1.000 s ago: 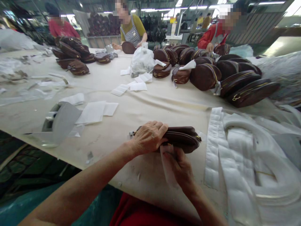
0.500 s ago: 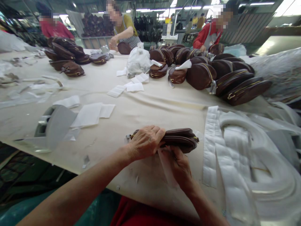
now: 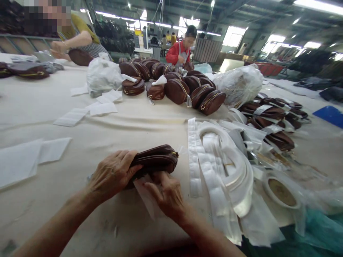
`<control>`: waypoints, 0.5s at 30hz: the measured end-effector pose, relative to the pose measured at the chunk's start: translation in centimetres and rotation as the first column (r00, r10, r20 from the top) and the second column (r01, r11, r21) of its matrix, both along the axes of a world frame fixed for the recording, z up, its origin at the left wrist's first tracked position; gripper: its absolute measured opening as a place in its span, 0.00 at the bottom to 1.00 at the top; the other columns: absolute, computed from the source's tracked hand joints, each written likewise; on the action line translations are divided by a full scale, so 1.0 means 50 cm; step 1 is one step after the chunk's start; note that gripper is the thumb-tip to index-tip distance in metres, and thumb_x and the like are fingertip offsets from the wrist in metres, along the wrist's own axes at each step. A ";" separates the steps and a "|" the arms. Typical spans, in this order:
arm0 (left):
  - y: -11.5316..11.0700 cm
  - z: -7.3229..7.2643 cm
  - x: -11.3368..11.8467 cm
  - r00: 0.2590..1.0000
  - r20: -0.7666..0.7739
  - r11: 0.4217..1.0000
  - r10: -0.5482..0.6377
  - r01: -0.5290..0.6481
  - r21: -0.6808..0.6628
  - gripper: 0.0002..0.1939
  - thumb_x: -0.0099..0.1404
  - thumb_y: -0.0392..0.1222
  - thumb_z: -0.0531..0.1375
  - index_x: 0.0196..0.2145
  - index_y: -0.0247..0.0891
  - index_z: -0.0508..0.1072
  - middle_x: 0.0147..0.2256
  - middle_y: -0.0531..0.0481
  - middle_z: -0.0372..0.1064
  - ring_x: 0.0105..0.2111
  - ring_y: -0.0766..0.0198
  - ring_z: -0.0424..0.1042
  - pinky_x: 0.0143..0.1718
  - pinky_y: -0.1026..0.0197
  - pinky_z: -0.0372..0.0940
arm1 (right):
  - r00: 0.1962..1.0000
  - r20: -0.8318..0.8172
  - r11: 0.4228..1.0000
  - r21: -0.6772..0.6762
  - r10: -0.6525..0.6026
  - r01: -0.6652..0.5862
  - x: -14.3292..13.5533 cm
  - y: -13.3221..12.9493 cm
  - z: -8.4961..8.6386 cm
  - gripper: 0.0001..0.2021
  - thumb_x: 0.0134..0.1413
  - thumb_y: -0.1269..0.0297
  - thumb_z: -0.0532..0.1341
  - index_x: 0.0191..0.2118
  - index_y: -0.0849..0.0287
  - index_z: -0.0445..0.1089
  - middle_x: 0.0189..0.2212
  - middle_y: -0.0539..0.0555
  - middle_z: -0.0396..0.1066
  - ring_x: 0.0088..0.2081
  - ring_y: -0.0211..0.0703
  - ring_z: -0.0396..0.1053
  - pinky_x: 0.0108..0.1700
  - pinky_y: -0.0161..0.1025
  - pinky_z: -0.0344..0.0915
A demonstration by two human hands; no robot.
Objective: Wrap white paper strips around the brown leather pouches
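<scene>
A dark brown round pouch (image 3: 157, 159) with a gold zipper is held on its side just above the cream-covered table. Wrapped round its left end is my left hand (image 3: 114, 173), thumb on the near side. My right hand (image 3: 167, 192) is at the pouch's lower edge, its fingertips partly hidden beneath it. A thin translucent white sheet (image 3: 148, 198) hangs down between my hands from the pouch's underside. Whether my right fingers grip the sheet or the pouch is hard to make out.
Coiled white strips (image 3: 214, 160) lie to the right, near a tape roll (image 3: 281, 192). Brown pouches (image 3: 177, 91) and a white plastic bag (image 3: 103, 76) stand further back. White sheets (image 3: 18, 160) lie at left. Two people work across the table (image 3: 134, 134).
The view has turned right, bringing wrapped pouches and a tape roll into sight. The pouch is tilted up more at its right end, and my right hand has shifted beneath it.
</scene>
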State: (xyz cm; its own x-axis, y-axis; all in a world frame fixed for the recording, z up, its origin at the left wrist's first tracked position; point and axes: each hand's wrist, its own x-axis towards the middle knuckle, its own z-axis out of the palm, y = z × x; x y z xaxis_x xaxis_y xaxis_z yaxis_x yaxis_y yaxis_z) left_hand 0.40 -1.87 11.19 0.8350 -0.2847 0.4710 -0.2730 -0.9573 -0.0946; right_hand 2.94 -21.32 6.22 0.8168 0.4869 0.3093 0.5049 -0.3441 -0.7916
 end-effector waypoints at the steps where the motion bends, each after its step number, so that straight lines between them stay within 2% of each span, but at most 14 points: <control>1: -0.001 0.000 0.000 1.000 0.004 1.000 0.010 -0.010 -0.008 0.16 0.71 0.49 0.45 0.42 0.35 0.64 0.32 0.46 0.67 0.30 0.57 0.67 0.32 0.58 0.62 | 0.999 0.030 1.000 0.008 -0.024 0.024 0.009 -0.018 0.006 0.17 0.61 0.51 0.52 0.34 0.60 0.69 0.30 0.55 0.71 0.33 0.43 0.69 0.35 0.37 0.64; 4: -0.012 0.005 -0.001 0.998 -0.049 0.998 0.045 -0.048 -0.051 0.14 0.70 0.48 0.47 0.41 0.35 0.65 0.32 0.45 0.68 0.32 0.56 0.67 0.33 0.57 0.62 | 0.984 0.072 0.984 0.083 -0.163 0.157 0.056 -0.074 0.019 0.15 0.62 0.56 0.51 0.31 0.59 0.68 0.27 0.53 0.70 0.29 0.40 0.68 0.32 0.35 0.64; 6: -0.022 0.011 -0.005 0.989 -0.130 0.993 0.076 -0.087 -0.083 0.11 0.69 0.46 0.50 0.40 0.35 0.65 0.32 0.46 0.67 0.32 0.57 0.67 0.34 0.57 0.63 | 0.959 0.101 0.960 0.118 -0.266 0.254 0.096 -0.098 0.027 0.14 0.61 0.55 0.52 0.34 0.59 0.68 0.28 0.53 0.71 0.30 0.41 0.69 0.33 0.36 0.65; 7: -0.027 0.014 -0.006 0.981 -0.173 0.990 0.091 -0.109 -0.095 0.10 0.68 0.46 0.52 0.39 0.35 0.65 0.33 0.46 0.67 0.33 0.57 0.67 0.35 0.57 0.63 | 0.954 0.134 0.961 0.113 -0.267 0.253 0.116 -0.100 0.032 0.14 0.61 0.54 0.52 0.36 0.59 0.68 0.30 0.53 0.72 0.31 0.42 0.70 0.34 0.37 0.66; 8: -0.031 0.017 -0.006 0.973 -0.207 0.987 0.102 -0.125 -0.100 0.10 0.68 0.46 0.53 0.38 0.35 0.65 0.33 0.46 0.67 0.33 0.57 0.67 0.35 0.57 0.63 | 0.955 0.181 0.971 0.100 -0.234 0.219 0.134 -0.096 0.037 0.15 0.61 0.53 0.52 0.40 0.59 0.68 0.33 0.55 0.73 0.35 0.44 0.71 0.36 0.39 0.67; 10: -0.035 0.022 -0.003 0.957 -0.265 0.984 0.117 -0.147 -0.097 0.11 0.67 0.47 0.55 0.38 0.35 0.64 0.34 0.46 0.68 0.35 0.57 0.68 0.37 0.56 0.64 | 0.937 0.349 1.000 0.007 -0.027 0.026 0.160 -0.067 0.051 0.18 0.60 0.52 0.51 0.48 0.57 0.66 0.43 0.57 0.72 0.43 0.47 0.70 0.42 0.41 0.67; 12: -0.032 0.026 0.001 0.953 -0.284 0.985 0.100 -0.135 -0.106 0.12 0.67 0.47 0.54 0.39 0.34 0.65 0.35 0.45 0.69 0.36 0.56 0.68 0.39 0.56 0.65 | 0.818 0.540 0.980 -0.120 0.199 -0.159 0.170 -0.022 0.064 0.21 0.60 0.51 0.52 0.54 0.57 0.63 0.49 0.58 0.69 0.48 0.49 0.68 0.47 0.43 0.65; 15: -0.011 0.033 0.001 0.950 -0.313 0.979 0.004 -0.067 -0.190 0.15 0.65 0.45 0.57 0.43 0.30 0.65 0.38 0.42 0.70 0.38 0.55 0.69 0.42 0.55 0.65 | 0.589 0.715 0.926 -0.275 0.378 -0.260 0.174 0.038 0.071 0.22 0.61 0.52 0.52 0.56 0.57 0.61 0.45 0.57 0.71 0.44 0.48 0.70 0.45 0.43 0.64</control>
State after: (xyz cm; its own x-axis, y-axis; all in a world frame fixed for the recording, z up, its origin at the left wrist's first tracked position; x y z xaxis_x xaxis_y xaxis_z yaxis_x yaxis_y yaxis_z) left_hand 0.44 -2.44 12.85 0.9562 -0.1802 0.2306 -0.2238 -0.9579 0.1798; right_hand 11.66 -19.43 9.77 0.1174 0.7521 0.6485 0.9926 -0.1089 -0.0534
